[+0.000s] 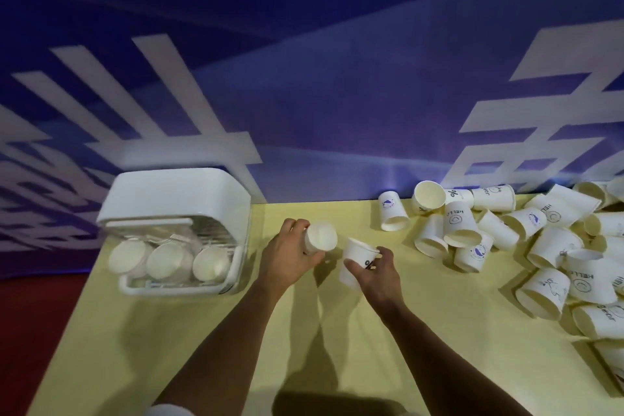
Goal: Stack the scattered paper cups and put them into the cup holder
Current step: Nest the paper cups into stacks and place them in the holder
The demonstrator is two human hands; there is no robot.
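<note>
Left hand [289, 258] fingers grip cup [320, 236] | right hand [380, 275] fingers grip second cup [356, 255] | cup holder [175, 194], desk's [236, 331] far-left corner: three stacks [169, 260]

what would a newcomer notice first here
The jumble of printed paper cups heaped on the right of the yellow table. At centre, the left hand grips one cup and the right hand another cup, close together. Far left sits the white cup holder with three cups showing inside.
</note>
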